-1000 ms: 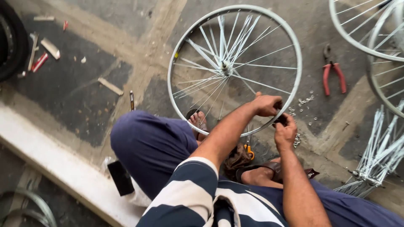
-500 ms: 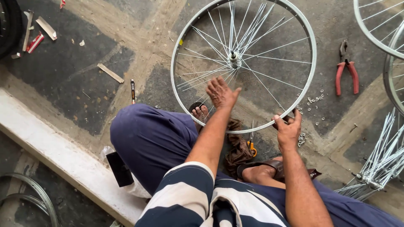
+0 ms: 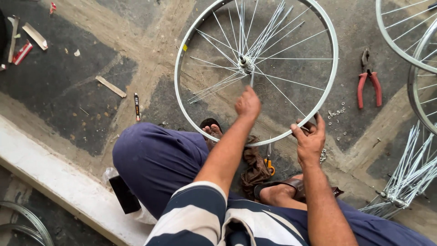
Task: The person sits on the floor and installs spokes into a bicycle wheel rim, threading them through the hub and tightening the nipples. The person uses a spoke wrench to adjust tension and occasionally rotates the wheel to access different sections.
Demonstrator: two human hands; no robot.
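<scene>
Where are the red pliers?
In the head view, the red-handled pliers lie on the floor at the right, between the wheel rim the person works on and another wheel.

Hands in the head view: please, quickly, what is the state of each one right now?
Left hand: closed on a loose spoke inside the bicycle wheel.
Right hand: closed on the wheel's rim at its near edge.

A patchy concrete floor [image 3: 91, 59], dark in places and sandy in others, carries a spoked bicycle wheel [image 3: 334, 68], red-handled pliers [image 3: 368, 82], scattered small nuts [image 3: 337, 114], wood scraps [image 3: 110, 86], a small dark tube [image 3: 136, 106] and a brown rag [image 3: 255, 166].
</scene>
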